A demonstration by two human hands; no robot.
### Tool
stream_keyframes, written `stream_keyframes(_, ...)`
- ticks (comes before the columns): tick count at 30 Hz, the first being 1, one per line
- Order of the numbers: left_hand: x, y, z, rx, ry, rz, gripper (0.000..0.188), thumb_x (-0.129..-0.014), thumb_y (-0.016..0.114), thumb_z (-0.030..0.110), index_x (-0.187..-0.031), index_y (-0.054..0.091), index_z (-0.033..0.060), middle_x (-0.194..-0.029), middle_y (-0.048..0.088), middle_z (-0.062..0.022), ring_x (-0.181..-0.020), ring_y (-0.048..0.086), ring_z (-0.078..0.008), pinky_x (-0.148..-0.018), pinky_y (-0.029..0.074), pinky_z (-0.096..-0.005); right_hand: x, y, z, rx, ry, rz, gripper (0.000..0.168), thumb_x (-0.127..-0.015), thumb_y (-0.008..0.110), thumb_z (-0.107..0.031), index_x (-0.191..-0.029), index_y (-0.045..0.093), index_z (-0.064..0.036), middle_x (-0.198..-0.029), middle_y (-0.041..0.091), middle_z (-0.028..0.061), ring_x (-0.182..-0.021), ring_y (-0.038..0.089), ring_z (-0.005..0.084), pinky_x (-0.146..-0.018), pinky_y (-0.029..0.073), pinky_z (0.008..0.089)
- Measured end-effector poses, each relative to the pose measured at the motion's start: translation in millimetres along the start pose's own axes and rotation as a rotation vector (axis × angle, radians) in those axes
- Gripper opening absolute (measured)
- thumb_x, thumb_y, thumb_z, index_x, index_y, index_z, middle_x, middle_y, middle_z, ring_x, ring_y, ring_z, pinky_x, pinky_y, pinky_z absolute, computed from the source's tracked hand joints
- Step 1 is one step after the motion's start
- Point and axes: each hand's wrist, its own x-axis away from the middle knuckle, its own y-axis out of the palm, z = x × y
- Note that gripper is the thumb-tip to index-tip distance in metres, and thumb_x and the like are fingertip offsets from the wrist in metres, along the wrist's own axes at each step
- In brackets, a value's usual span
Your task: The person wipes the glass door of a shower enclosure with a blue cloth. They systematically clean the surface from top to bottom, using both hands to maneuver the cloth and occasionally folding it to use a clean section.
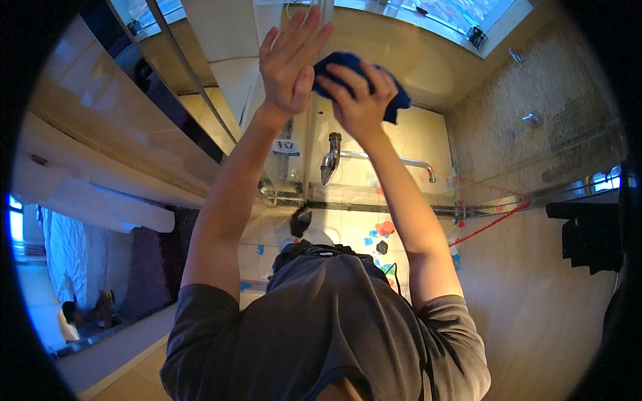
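Note:
My left hand point(288, 65) is raised at the top centre with its fingers apart, holding nothing; it is at or close to a clear glass panel. Just right of it, my right hand point(363, 90) has its spread fingers over a dark blue cloth point(398, 108), which appears pressed against the glass. Whether either palm touches the glass is hard to tell. Below my hands a bent chrome bar handle point(331, 158) stands out from the glass. A white sticker point(286, 148) with blue writing lies below my left wrist.
A dark metal rail point(351, 206) crosses near the floor. Red crumpled plastic point(385, 228) and blue scraps lie on the tiles. A red cord point(489, 224) stretches at right. A wall-mounted chrome fitting point(533, 118), a window at top and a large mirror point(150, 265) at left also show.

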Motion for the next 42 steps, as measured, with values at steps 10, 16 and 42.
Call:
stream_keyframes(10, 18, 8, -3, -0.049, -0.063, -0.041, 0.049, -0.087, 0.043, 0.020, -0.131, 0.062, 0.0152, -0.143, 0.052, -0.0063, -0.138, 0.041, -0.0215, -0.118, 0.008, -0.0397, 101, -27, -5, -0.231, -0.195, -0.657, 0.053, -0.072, 0.068, -0.015, -0.123, 0.063, -0.024, -0.135, 0.052, -0.0099, -0.133, 0.040, 0.0166, -0.109, 0.030, 0.0402)
stream_keyframes(16, 24, 14, -2, -0.137, -0.071, -0.078, 0.045, -0.098, 0.039, 0.030, -0.136, 0.057, 0.0138, -0.148, 0.045, -0.0106, -0.143, 0.033, -0.0271, -0.116, 0.010, -0.0483, 106, -38, -22, -0.368, -0.035, -0.751, 0.043, -0.075, 0.064, -0.012, -0.118, 0.064, -0.017, -0.133, 0.053, -0.0029, -0.134, 0.039, 0.0203, -0.110, 0.029, 0.0419)
stream_keyframes(42, 33, 27, -1, -0.175, -0.151, 0.006, 0.052, -0.086, 0.054, 0.016, -0.139, 0.053, 0.0141, -0.150, 0.042, -0.0120, -0.143, 0.032, -0.0301, -0.116, 0.007, -0.0525, 155, -61, 29, -0.152, -0.066, -0.626, 0.050, -0.080, 0.062, -0.017, -0.129, 0.057, -0.026, -0.142, 0.046, -0.0090, -0.134, 0.039, 0.0185, -0.108, 0.034, 0.0373)
